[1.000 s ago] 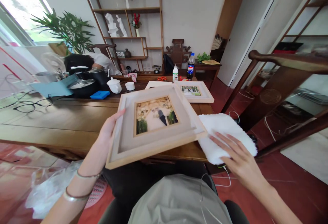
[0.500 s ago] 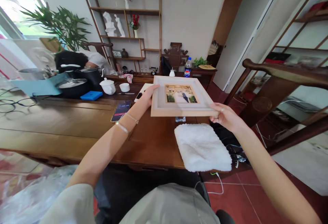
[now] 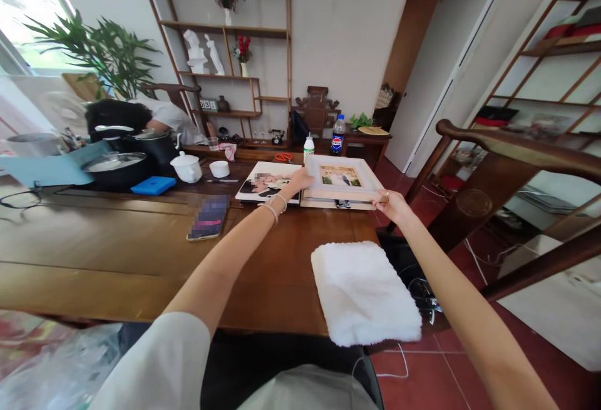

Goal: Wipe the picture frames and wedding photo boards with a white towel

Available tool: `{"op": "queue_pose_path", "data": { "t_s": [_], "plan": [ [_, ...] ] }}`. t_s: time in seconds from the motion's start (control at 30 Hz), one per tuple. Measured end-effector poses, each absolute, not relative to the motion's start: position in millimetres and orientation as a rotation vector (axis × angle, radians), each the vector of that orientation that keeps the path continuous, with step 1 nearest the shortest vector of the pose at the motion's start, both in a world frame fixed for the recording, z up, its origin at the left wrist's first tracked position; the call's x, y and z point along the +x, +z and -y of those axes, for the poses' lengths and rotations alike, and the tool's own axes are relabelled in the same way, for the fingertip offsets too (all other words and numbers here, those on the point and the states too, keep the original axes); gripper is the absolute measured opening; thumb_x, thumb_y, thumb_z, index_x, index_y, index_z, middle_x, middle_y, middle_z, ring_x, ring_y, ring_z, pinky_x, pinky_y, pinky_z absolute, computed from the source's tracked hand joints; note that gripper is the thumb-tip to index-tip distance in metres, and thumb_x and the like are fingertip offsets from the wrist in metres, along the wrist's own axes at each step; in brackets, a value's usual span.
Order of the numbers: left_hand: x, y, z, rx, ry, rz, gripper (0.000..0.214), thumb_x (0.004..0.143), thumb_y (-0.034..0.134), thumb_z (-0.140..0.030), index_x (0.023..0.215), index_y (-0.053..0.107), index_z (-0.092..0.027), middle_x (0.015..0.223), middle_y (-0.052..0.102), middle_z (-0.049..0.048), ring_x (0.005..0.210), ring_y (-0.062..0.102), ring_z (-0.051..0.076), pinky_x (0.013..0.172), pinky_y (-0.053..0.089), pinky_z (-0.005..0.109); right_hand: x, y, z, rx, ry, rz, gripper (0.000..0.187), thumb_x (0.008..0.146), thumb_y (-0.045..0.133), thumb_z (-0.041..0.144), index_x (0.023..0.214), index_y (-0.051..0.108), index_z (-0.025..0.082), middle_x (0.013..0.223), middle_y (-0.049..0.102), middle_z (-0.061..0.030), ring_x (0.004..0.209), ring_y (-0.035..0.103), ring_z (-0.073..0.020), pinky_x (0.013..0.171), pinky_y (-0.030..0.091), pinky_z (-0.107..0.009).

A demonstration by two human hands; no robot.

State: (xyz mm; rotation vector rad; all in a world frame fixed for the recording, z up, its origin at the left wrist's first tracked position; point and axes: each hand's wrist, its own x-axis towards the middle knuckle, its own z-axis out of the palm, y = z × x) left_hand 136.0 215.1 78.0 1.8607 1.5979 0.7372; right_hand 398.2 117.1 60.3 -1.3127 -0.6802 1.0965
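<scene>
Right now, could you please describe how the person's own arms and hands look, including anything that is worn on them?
The left arm has a loose, pale grey short sleeve, with two thin, light-coloured bracelets near the wrist. The left hand wears no glove. The right hand is also ungloved; its forearm shows no bracelet or sleeve.

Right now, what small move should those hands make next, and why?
Probably settle the upper frame gently and squarely: the left hand and right hand grip its opposite sides, and it is over another frame, though whether the two already touch is hard to tell.
</scene>
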Motion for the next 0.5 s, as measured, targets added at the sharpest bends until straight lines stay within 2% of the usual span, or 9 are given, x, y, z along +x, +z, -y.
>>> {"op": "queue_pose_path", "data": {
  "t_s": [0.1, 0.2, 0.4, 0.5],
  "plan": [
    [137, 68, -223, 2.02, 0.553, -1.673, 0.031, 0.088, 0.058, -0.03, 0.112, 0.057, -0.01, 0.113, 0.059, 0.0105, 0.101, 0.059, 0.024, 0.085, 0.05, 0.038, 401, 56, -128, -1.336, 1.103, 0.747, 0.01, 0.082, 0.053, 0.008, 0.075, 0.052, 0.014, 0.056, 0.058, -0.0033, 0.042, 0.053, -0.0095, 0.037, 0.046, -0.017],
    [138, 60, -230, 2.14, 0.431, -1.738, 0.035, 0.09, 0.055, -0.034, 0.12, 0.052, -0.015, 0.118, 0.055, 0.0086, 0.1, 0.059, 0.021, 0.083, 0.052, 0.042, 404, 51, -134, -1.358, 1.091, 0.81, 0.011, 0.081, 0.057, 0.008, 0.073, 0.051, 0.015, 0.053, 0.057, -0.0014, 0.039, 0.051, -0.009, 0.034, 0.042, -0.017],
    [138, 49, -238, 2.309, 0.331, -1.813, 0.03, 0.091, 0.044, -0.019, 0.108, 0.06, 0.0, 0.115, 0.059, 0.0244, 0.114, 0.054, 0.031, 0.095, 0.04, 0.039, 407, 43, -137, -1.438, 1.028, 0.953, 0.016, 0.079, 0.064, 0.017, 0.071, 0.049, 0.016, 0.049, 0.05, 0.0038, 0.036, 0.046, -0.0067, 0.036, 0.038, -0.017],
    [139, 48, -238, 2.346, 0.301, -1.842, 0.036, 0.089, 0.042, -0.02, 0.113, 0.057, 0.001, 0.118, 0.058, 0.0265, 0.115, 0.054, 0.032, 0.095, 0.039, 0.04, 406, 43, -136, -1.508, 0.959, 1.031, 0.017, 0.077, 0.065, 0.02, 0.07, 0.05, 0.016, 0.048, 0.046, 0.0053, 0.036, 0.041, -0.0054, 0.037, 0.035, -0.017]
  ]
}}
